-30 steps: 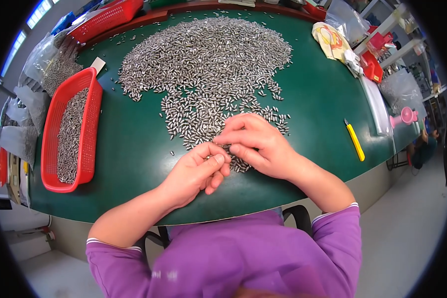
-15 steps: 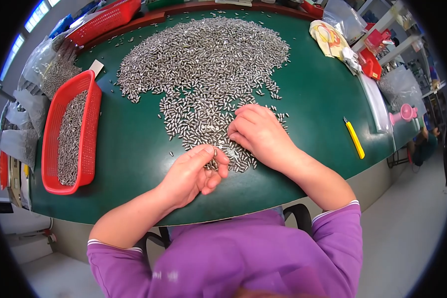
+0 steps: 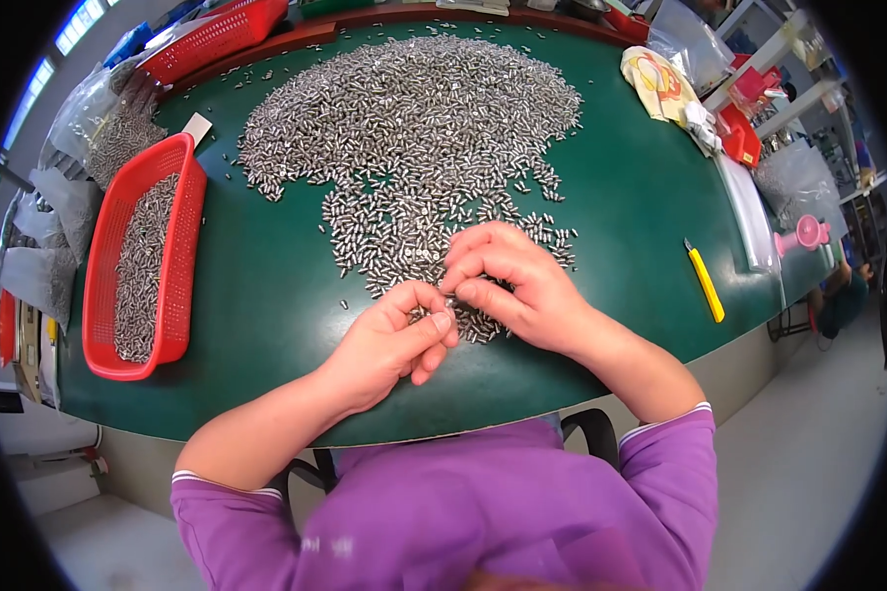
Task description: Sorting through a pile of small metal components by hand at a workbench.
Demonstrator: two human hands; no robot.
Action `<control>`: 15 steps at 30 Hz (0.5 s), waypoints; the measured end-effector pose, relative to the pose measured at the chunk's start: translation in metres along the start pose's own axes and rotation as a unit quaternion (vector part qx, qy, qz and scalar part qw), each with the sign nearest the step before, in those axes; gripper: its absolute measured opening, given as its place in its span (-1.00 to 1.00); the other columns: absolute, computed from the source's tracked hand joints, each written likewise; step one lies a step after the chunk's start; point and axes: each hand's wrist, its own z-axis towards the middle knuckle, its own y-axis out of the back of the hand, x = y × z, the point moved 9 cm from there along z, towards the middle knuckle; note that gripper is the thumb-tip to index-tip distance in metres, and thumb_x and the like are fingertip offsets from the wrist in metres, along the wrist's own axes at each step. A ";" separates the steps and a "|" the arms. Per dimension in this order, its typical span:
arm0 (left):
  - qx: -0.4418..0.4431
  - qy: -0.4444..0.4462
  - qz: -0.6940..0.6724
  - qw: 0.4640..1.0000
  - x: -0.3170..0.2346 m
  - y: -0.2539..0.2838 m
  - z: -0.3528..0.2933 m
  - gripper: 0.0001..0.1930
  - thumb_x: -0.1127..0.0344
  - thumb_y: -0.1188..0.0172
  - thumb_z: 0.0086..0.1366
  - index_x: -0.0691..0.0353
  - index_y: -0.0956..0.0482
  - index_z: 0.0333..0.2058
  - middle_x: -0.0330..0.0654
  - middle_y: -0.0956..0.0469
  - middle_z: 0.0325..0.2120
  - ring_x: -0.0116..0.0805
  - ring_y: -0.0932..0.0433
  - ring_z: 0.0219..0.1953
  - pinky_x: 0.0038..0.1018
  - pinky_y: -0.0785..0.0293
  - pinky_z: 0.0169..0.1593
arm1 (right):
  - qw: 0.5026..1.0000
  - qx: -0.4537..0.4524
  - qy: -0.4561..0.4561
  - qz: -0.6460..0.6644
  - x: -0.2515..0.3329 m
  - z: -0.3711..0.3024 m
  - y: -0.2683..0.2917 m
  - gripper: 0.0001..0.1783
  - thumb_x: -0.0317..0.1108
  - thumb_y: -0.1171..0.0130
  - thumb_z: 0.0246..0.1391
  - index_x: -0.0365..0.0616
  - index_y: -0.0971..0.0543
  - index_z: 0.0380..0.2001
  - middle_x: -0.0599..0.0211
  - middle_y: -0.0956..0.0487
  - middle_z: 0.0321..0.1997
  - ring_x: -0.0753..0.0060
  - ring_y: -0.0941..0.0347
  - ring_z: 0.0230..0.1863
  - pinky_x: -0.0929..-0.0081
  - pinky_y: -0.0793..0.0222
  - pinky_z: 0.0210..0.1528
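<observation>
On my left sits a red basket (image 3: 177, 286), then my left hand (image 3: 389, 340) and right hand (image 3: 517, 288), fingertips nearly meeting above the near end of the heaped metal parts (image 3: 414, 118), whether clamped on one I cannot tell, then a yellow knife (image 3: 706, 286).

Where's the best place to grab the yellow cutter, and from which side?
I'd grip the yellow cutter around mid-handle, from above, bringing the right hand in from the table's near edge. It lies on the green table with its slim handle slanting toward that edge and its narrow tip pointing away, so this approach should avoid the tip.
</observation>
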 end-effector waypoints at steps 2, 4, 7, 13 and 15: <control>0.001 -0.003 -0.013 1.000 -0.001 0.001 0.001 -0.93 0.34 -0.02 0.39 0.16 -0.36 -0.23 -0.25 -0.48 -0.38 -0.59 -0.37 -0.53 -0.64 -0.29 -0.52 | 0.993 -0.036 0.031 -0.109 0.000 0.001 0.012 -0.91 -0.43 -0.27 0.00 -0.07 -0.61 -0.37 0.39 -0.51 -0.22 0.29 -0.41 0.00 0.32 -0.31 0.05; -0.003 -0.005 -0.042 0.999 -0.001 0.002 0.002 -0.93 0.33 -0.01 0.39 0.16 -0.36 -0.23 -0.25 -0.48 -0.39 -0.59 -0.36 -0.54 -0.64 -0.25 -0.54 | 0.987 -0.048 0.026 -0.148 -0.003 0.000 0.017 -0.90 -0.42 -0.27 -0.04 -0.07 -0.60 -0.38 0.39 -0.51 -0.23 0.26 -0.41 -0.02 0.30 -0.31 0.04; -0.007 -0.008 -0.052 0.999 -0.001 0.004 0.002 -0.93 0.33 0.01 0.40 0.17 -0.36 -0.23 -0.25 -0.47 -0.39 -0.58 -0.34 -0.55 -0.64 -0.22 -0.55 | 0.975 -0.048 0.008 -0.215 -0.010 -0.002 0.022 -0.88 -0.41 -0.29 -0.12 -0.06 -0.60 -0.41 0.37 -0.49 -0.22 0.21 -0.39 -0.03 0.25 -0.30 0.03; -0.016 -0.003 -0.065 0.998 0.001 0.009 0.003 -0.88 0.34 0.03 0.39 0.19 -0.39 -0.16 -0.25 -0.46 -0.40 -0.57 -0.33 -0.54 -0.64 -0.21 -0.55 | 0.978 -0.012 -0.017 -0.210 -0.015 -0.002 0.008 -0.88 -0.36 -0.29 -0.14 -0.07 -0.60 -0.45 0.33 -0.47 -0.18 0.17 -0.36 0.01 0.20 -0.27 0.05; -0.012 0.001 -0.062 0.998 0.001 0.007 0.002 -0.87 0.35 0.03 0.38 0.19 -0.40 -0.14 -0.24 -0.46 -0.39 -0.56 -0.33 -0.54 -0.63 -0.21 -0.55 | 0.977 -0.012 -0.009 -0.212 -0.017 0.000 0.005 -0.88 -0.36 -0.28 -0.14 -0.08 -0.60 -0.45 0.33 -0.47 -0.18 0.17 -0.36 0.01 0.19 -0.27 0.05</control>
